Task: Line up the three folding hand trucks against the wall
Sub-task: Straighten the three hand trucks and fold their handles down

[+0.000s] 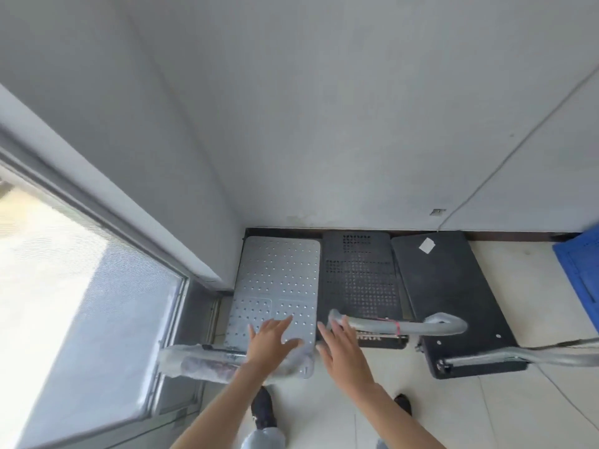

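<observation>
Three folding hand trucks lie side by side with their far ends at the wall [356, 140]. The silver perforated truck [278, 277] is on the left, in the corner. A black perforated truck [359, 280] is in the middle, and a plain black truck [447, 286] with a white label lies on the right, angled slightly. My left hand [269, 341] hovers open over the silver truck's near end, above its plastic-wrapped handle [201, 362]. My right hand [343, 348] is open beside the middle truck's grey handle [402, 325], holding nothing.
A window [81, 303] with a grey frame fills the left side. A blue crate [580, 264] stands at the right edge by the wall. A thin cable [505, 160] runs down the wall. My shoes [264, 406] stand on the pale tiled floor [518, 409].
</observation>
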